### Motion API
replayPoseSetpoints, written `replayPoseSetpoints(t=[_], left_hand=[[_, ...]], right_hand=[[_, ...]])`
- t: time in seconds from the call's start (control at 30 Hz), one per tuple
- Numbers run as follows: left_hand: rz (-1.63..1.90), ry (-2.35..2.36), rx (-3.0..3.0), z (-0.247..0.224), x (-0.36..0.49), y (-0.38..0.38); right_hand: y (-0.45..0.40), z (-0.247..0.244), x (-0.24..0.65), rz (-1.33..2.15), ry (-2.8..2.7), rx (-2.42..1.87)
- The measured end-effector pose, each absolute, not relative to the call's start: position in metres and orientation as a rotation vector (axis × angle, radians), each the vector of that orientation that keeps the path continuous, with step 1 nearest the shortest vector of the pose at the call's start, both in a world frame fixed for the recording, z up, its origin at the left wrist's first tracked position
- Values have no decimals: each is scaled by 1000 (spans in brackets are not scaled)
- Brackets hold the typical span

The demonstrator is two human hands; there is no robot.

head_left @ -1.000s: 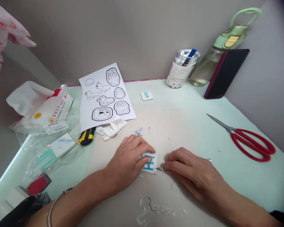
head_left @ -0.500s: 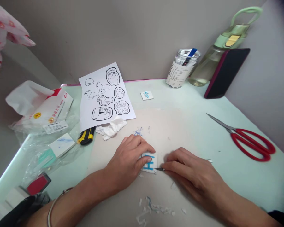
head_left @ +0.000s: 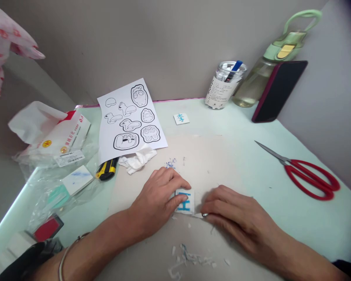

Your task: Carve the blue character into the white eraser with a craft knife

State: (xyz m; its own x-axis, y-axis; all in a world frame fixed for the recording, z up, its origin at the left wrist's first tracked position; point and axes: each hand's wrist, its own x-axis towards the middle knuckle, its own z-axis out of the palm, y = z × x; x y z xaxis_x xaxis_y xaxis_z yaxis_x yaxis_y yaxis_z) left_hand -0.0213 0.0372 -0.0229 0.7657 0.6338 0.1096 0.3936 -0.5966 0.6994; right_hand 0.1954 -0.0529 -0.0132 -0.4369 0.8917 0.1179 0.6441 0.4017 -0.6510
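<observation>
The left hand [head_left: 160, 193] pinches a small white block [head_left: 189, 206] between thumb and fingers, pressing it down on the pale board [head_left: 204, 152], its blue lettering facing up. From where I stand, the right hand [head_left: 236, 212] grips a small knife [head_left: 199, 215], the fingers closed around it and the blade at the block's near right corner. White shavings [head_left: 193, 257] lie scattered nearer the person. Beyond the board sits another lettered block [head_left: 181, 118]; red-handled scissors [head_left: 286, 161] rest well off to the right, open side of the table.
</observation>
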Motion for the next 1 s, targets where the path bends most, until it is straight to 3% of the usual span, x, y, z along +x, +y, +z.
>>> replayPoseSetpoints(t=[0.2, 0.57, 1.0], left_hand=[[264, 636, 2302, -13, -29, 44], [766, 608, 2508, -12, -19, 15], [979, 566, 2602, -15, -14, 7]], right_hand=[[-54, -7, 197, 866, -1799, -1615], [-60, 6, 182, 1162, -1519, -1703], [-62, -2, 177, 1044, -1660, -1690]])
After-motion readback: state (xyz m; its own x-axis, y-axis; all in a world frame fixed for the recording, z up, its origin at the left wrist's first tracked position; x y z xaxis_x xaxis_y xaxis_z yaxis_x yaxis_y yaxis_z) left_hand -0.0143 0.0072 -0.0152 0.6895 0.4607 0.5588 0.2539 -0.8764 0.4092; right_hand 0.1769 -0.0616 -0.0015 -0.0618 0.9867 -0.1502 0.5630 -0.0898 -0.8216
